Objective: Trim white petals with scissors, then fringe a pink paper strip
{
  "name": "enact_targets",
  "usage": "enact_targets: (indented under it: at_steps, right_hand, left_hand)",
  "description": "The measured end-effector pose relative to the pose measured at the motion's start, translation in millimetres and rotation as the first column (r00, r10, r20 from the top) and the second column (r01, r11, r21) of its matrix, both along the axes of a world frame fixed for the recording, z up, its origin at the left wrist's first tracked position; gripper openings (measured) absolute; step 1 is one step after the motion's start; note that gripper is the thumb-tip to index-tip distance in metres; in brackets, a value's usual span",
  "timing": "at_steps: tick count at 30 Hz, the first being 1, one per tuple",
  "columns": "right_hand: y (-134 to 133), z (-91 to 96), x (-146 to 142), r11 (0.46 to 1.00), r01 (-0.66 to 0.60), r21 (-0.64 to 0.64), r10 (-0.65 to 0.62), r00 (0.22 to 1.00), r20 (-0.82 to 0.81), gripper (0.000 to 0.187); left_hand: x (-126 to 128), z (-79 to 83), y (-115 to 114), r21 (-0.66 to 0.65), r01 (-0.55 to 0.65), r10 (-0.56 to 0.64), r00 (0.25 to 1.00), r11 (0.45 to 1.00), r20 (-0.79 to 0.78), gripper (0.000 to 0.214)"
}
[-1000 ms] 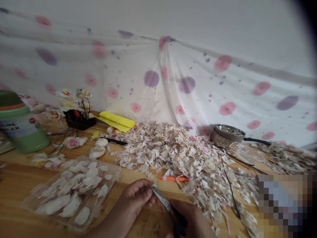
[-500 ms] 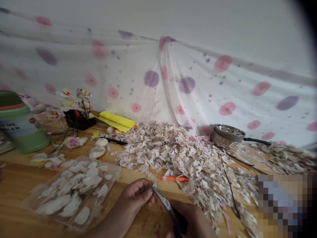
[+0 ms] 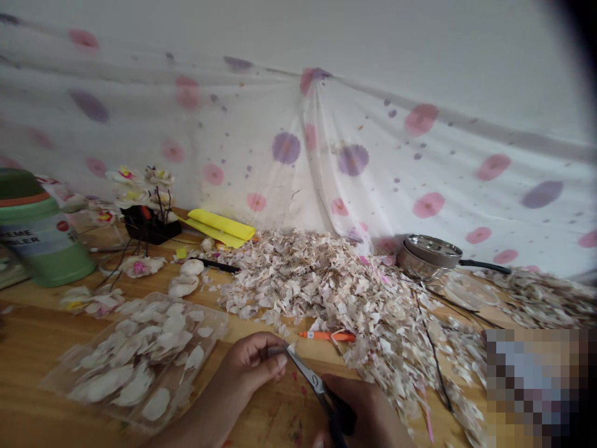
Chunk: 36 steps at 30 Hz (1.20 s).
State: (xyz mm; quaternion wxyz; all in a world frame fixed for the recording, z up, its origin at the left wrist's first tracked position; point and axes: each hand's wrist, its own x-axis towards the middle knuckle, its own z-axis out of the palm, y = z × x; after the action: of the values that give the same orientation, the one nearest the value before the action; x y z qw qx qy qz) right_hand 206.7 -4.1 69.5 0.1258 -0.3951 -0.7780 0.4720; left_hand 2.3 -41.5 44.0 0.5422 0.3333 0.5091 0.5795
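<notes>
1. Wooden bench [image 3: 28, 348] is carrying a heap of cut pale petal scraps [image 3: 317, 292] along its far edge and a clear plastic tray [image 3: 219, 318] of petal shapes near its front edge.
2. Left hand [image 3: 252, 367] is rising slightly from its earlier position, fingers pressed together, pinching a small pale scrap [image 3: 276, 351].
3. Right hand [image 3: 364, 410] is gripping black-handled scissors [image 3: 310, 376], fingers curled around the handles, blade tips narrowly parted just beside the scrap.

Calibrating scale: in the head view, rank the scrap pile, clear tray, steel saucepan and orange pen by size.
Largest to smallest:
pile of pale scraps
clear plastic tray
steel saucepan
orange pen
The tray sits nearer the camera than the saucepan, so that ranking is unsure.
</notes>
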Motion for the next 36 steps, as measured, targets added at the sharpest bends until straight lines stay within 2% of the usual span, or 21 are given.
enact_targets:
  at_steps: [7,12,17,25,33,36]
  right_hand:
    - [4,-7.0,2,0.999,-0.026,-0.024,0.027,0.999,0.04,0.03]
    - [8,-14.0,5,0.999,0.001,0.044,-0.002,1.0,0.023,0.031]
    - [13,-22.5,8,0.998,0.033,0.057,-0.033,0.999,0.005,0.035]
    - [8,-14.5,7,0.995,0.058,0.081,-0.06,0.998,0.014,0.032]
    - [4,-12.7,5,0.986,0.033,0.164,-0.047,0.996,0.082,0.033]
    - [6,-16.3,5,0.984,0.059,0.166,-0.072,0.995,0.073,0.03]
  left_hand:
    - [0,4.6,-2,-0.033,-0.021,0.02,1.0,0.999,-0.017,0.028]
    - [0,7.1,-2,-0.003,-0.026,0.026,0.999,1.0,-0.03,0.025]
    - [-1,4.8,-2,0.01,-0.023,0.023,0.999,1.0,-0.026,0.028]
    - [0,5.0,-4,-0.068,-0.048,0.044,0.998,0.997,-0.052,0.021]
    - [0,7.4,-3,-0.062,-0.062,0.06,0.998,0.996,-0.034,0.02]
    - [0,3.9,-2,-0.036,-0.016,0.015,0.999,0.999,-0.039,0.02]
